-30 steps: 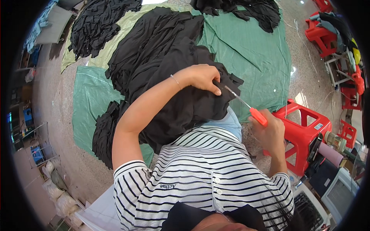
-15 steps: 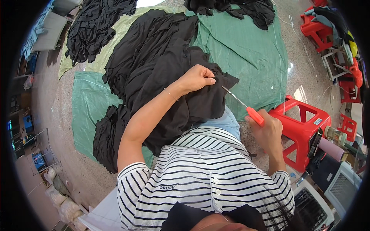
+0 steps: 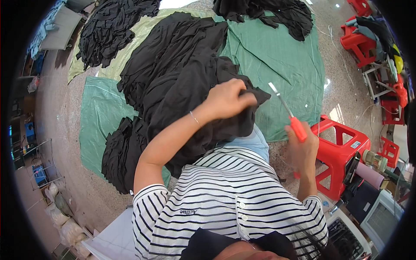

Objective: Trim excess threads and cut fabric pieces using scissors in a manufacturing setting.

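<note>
A heap of black cloth (image 3: 173, 82) lies across my lap and the ground sheet ahead of me. My left hand (image 3: 227, 99) is closed at the right edge of the uppermost piece, a fold of black fabric between thumb and fingers; the fingertips are blurred. To its right, my right hand (image 3: 303, 145) grips a red-handled tool (image 3: 297, 128) with a slender metal shaft. The shaft slants up and left, and its bright tip is a little apart from the cloth's pointed corner. The tool's exact kind cannot be made out.
Green sheeting (image 3: 281, 73) covers the floor under the heaps. More black cloth lies far left (image 3: 108, 34), far right (image 3: 290, 19) and near left (image 3: 125, 147). A red plastic stool (image 3: 342, 138) stands close by my right arm, with a pale-framed appliance (image 3: 383, 212) beyond it.
The tool has swung up and right, farther from the cloth. My left hand has turned and shifted slightly right and down, blurring at the fingers. The view has tilted slightly.
</note>
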A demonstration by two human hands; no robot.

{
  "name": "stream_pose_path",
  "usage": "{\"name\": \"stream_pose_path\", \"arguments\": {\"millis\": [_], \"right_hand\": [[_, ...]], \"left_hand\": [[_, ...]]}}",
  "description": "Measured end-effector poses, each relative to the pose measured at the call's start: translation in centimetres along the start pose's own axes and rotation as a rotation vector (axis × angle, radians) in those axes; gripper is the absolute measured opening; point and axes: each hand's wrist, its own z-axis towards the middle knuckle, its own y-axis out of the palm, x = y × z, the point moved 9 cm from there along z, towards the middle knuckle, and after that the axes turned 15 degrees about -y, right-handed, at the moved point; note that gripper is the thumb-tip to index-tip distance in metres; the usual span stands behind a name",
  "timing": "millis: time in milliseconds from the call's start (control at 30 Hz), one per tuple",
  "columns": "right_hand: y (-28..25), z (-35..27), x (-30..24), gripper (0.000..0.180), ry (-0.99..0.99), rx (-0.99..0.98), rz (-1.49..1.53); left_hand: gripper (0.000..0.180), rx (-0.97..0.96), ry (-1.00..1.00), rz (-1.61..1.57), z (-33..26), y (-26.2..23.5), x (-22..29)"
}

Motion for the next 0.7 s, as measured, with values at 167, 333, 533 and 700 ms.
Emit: {"name": "stream_pose_path", "arguments": {"millis": [167,333,533,700], "right_hand": [[0.1,1.4,0.9,0.025,-0.040,0.044,0.028],[-0.8,1.1,3.8,0.025,0.027,0.176,0.005],[1.8,2.8,3.7,0.024,-0.013,0.090,0.004],[5.7,3.4,1.6,0.025,-0.145,-0.066,-0.028]], "left_hand": [[0.031,-0.114,0.079,0.427,-3.1,2.7,0.9],[0.040,-0.092,0.348,-1.619,-8.6,-12.8,-2.9],[0.121,0.137,0.168,-1.756,-10.5,-12.4,-13.4],[0.136,0.158,0.045,-0.798,-10.3,-8.4,-6.5]]}}
